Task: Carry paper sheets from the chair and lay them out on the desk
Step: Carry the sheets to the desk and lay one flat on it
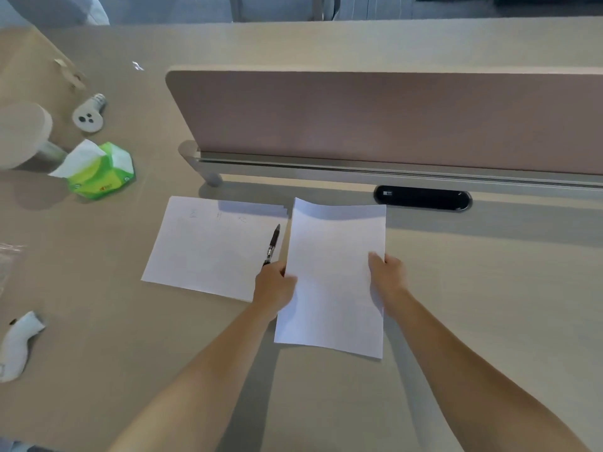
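A white paper sheet (332, 275) hangs just above the desk (489, 305), held by both hands at its side edges. My left hand (275, 285) pinches the left edge; my right hand (388, 272) grips the right edge with the thumb on top. To its left a small stack of white sheets (208, 246) lies flat on the desk, with faint writing near the top. A black pen (272, 244) rests on the stack's right edge, just beyond my left hand. The chair is not in view.
A pink divider panel (391, 119) stands across the desk behind the papers, with a black cable port (422, 198) at its foot. A green tissue pack (98, 172), a white round plug (88, 117) and a white curved device (18, 345) lie at the left.
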`<action>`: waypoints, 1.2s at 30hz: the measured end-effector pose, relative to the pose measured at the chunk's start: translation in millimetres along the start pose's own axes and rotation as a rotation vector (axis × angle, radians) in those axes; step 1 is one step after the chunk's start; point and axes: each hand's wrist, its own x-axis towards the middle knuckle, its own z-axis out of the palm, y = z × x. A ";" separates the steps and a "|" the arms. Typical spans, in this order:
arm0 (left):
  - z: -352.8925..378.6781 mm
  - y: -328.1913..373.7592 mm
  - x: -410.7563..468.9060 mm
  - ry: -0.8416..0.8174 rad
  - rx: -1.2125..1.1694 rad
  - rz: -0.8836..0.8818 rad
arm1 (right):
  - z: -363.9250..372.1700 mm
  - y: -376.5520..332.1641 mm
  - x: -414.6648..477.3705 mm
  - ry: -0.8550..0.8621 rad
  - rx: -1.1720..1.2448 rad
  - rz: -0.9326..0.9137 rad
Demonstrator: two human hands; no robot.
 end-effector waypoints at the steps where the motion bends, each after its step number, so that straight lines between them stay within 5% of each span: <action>1: 1.7 -0.9 2.7 0.021 0.006 0.004 | 2.3 -0.1 0.8 0.013 -0.025 -0.006; 11: 4.1 -7.9 5.2 0.163 0.005 -0.038 | 2.2 7.4 -6.3 0.120 -0.186 -0.033; 36: 6.2 7.0 -1.3 0.098 0.009 -0.015 | -13.4 -3.6 -8.9 0.001 -0.180 -0.064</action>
